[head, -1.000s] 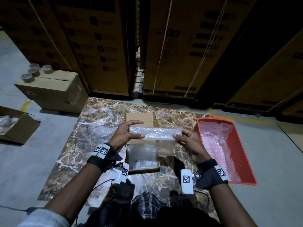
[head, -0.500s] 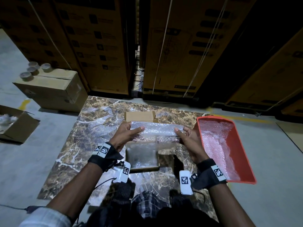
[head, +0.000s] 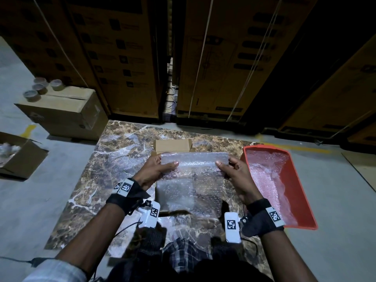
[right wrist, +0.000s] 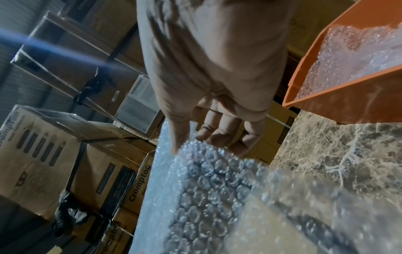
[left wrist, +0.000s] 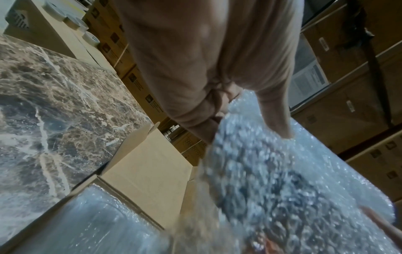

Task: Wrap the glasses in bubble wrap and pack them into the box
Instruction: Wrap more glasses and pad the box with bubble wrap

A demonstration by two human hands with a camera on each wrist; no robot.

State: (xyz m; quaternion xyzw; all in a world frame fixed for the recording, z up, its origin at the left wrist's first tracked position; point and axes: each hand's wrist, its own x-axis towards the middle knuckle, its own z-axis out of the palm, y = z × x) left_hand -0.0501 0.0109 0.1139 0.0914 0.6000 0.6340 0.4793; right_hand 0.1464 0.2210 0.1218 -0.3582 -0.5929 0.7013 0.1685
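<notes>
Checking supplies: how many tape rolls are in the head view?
4, clustered on the closed cardboard box at far left. More may be hidden off frame.

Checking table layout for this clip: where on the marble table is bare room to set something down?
Bare marble table lies left of the left hand and the box, out to the table's left edge. The middle is crowded: bubble wrap held by both hands over the box, right hand close beside the red tray.
</notes>
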